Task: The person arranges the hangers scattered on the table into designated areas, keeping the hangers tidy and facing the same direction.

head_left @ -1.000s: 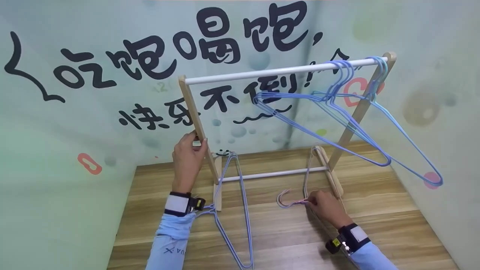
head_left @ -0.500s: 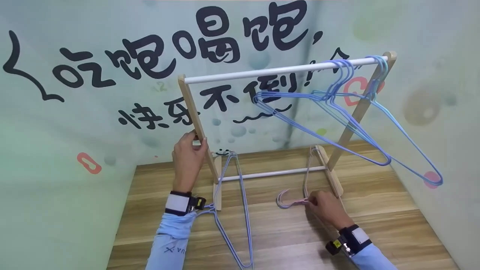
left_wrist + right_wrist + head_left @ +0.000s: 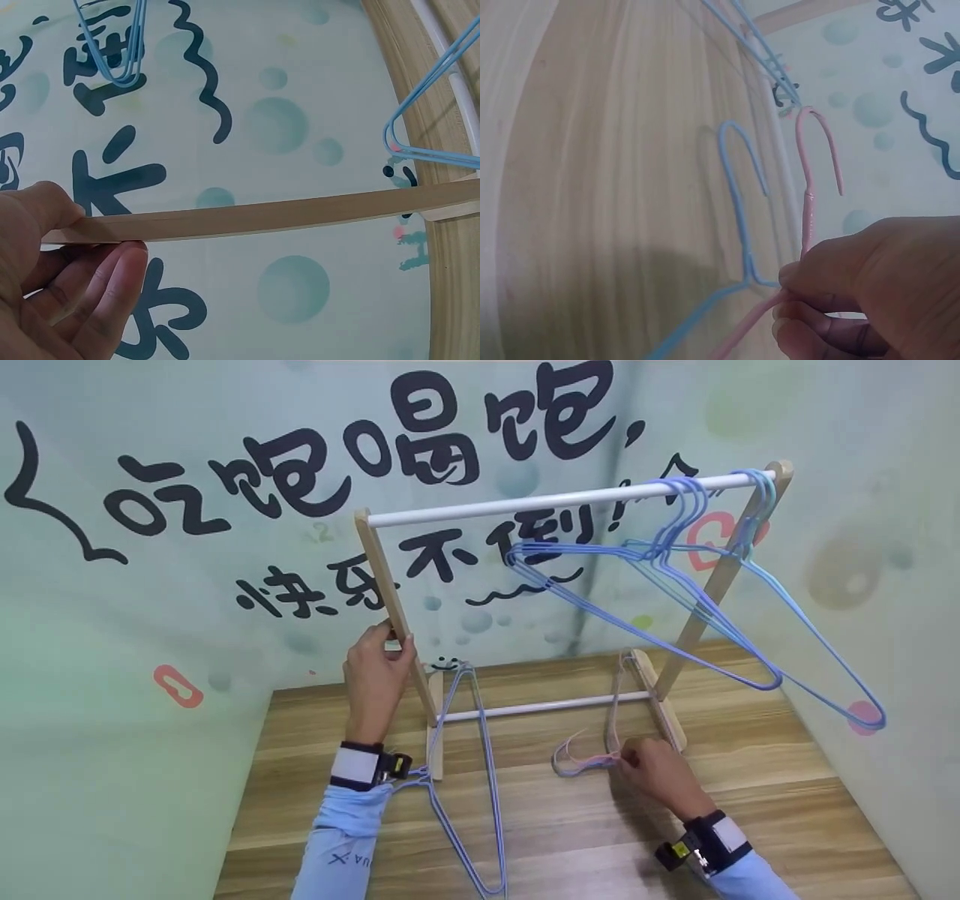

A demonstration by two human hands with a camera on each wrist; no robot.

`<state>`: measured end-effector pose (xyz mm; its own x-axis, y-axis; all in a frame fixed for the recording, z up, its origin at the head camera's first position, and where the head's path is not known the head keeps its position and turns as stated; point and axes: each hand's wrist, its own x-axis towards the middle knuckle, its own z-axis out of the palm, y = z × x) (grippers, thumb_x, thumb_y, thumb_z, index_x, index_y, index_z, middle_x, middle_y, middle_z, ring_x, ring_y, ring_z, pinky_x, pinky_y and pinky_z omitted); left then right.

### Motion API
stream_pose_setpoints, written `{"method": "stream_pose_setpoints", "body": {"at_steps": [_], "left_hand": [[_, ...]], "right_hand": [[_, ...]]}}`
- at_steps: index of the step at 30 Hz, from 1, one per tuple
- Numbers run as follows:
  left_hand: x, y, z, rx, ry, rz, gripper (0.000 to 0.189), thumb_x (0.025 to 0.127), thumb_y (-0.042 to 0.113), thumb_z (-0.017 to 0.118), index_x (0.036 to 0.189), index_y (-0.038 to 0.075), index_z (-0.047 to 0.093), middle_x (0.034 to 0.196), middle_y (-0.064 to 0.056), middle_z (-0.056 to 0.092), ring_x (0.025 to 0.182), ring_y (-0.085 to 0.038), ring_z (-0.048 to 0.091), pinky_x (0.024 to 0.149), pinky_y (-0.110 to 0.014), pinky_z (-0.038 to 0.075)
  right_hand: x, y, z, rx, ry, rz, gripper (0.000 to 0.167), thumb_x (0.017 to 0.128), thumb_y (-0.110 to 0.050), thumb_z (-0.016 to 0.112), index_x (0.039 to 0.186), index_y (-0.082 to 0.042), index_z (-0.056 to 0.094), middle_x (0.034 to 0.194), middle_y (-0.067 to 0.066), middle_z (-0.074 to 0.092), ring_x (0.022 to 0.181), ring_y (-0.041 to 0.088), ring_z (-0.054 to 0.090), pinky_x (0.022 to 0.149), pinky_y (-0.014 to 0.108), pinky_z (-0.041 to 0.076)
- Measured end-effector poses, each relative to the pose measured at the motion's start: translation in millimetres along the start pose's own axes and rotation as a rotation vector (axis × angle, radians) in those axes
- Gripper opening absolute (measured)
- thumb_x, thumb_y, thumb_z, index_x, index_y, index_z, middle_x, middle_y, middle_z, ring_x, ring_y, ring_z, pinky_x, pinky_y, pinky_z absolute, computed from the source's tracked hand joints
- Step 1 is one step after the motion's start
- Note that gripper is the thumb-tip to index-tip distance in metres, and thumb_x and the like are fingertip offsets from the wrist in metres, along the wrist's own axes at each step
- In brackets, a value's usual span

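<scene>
My left hand (image 3: 375,682) grips the left wooden post (image 3: 386,585) of a garment rack; in the left wrist view the thumb lies over the post (image 3: 247,216) and the fingers under it. With thumb and fingertips, my right hand (image 3: 664,776) pinches a pink wire hanger (image 3: 808,217) at the base of its hook. A blue wire hanger (image 3: 739,210) lies beside it on the table, apart from the pink hook. Much of both hangers is hidden behind the right hand in the head view.
Several blue hangers (image 3: 660,556) hang at the right of the white top rod (image 3: 525,505). More blue hangers (image 3: 491,780) lie at the left on the wooden table (image 3: 555,817), across the lower rod (image 3: 555,707). Printed walls (image 3: 187,607) stand behind and at both sides.
The pink hanger's hook has come up and apart from the blue one under it, as my right hand lifts slightly. My left hand stays on the post.
</scene>
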<state>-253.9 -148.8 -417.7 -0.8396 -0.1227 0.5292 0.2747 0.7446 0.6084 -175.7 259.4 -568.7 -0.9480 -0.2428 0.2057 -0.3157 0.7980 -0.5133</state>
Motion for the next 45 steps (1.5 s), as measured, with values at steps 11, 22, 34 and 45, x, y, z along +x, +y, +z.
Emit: {"method": "stream_pose_setpoints", "body": {"at_steps": [11, 22, 34, 45], "left_hand": [[-1.1, 1.1, 0.9, 0.034, 0.025, -0.023, 0.021, 0.095, 0.019, 0.070, 0.107, 0.002, 0.072, 0.101, -0.011, 0.071, 0.076, -0.020, 0.073, 0.067, -0.043, 0.058], [-0.2, 1.4, 1.6, 0.035, 0.027, -0.023, 0.022, 0.094, 0.019, 0.071, 0.107, 0.002, 0.072, 0.101, -0.011, 0.072, 0.076, -0.020, 0.073, 0.067, -0.045, 0.058], [-0.4, 1.5, 2.1, 0.019, 0.022, -0.030, 0.022, 0.095, 0.019, 0.070, 0.109, 0.002, 0.072, 0.102, -0.011, 0.072, 0.077, -0.020, 0.073, 0.069, -0.043, 0.058], [-0.8, 3.5, 2.4, 0.008, 0.032, -0.017, 0.021, 0.095, 0.018, 0.069, 0.108, 0.002, 0.072, 0.101, -0.010, 0.072, 0.075, -0.018, 0.072, 0.068, -0.043, 0.058]], "right_hand": [[-1.0, -6, -13, 0.012, 0.006, -0.010, 0.013, 0.085, -0.002, 0.077, 0.075, -0.008, 0.070, 0.067, -0.005, 0.062, 0.059, 0.014, 0.058, 0.055, 0.036, 0.052], [-2.2, -8, -25, 0.007, 0.038, 0.017, 0.013, 0.085, -0.001, 0.075, 0.077, -0.009, 0.068, 0.070, -0.004, 0.063, 0.062, 0.013, 0.058, 0.055, 0.035, 0.051], [-2.8, -10, -43, 0.038, 0.042, 0.079, 0.004, 0.089, -0.002, 0.072, 0.085, -0.004, 0.071, 0.076, 0.000, 0.067, 0.068, 0.017, 0.061, 0.060, 0.039, 0.053], [-5.6, -11, -55, 0.031, 0.092, 0.012, 0.005, 0.090, -0.001, 0.072, 0.092, -0.005, 0.075, 0.080, 0.002, 0.070, 0.072, 0.018, 0.065, 0.061, 0.038, 0.054]]}}
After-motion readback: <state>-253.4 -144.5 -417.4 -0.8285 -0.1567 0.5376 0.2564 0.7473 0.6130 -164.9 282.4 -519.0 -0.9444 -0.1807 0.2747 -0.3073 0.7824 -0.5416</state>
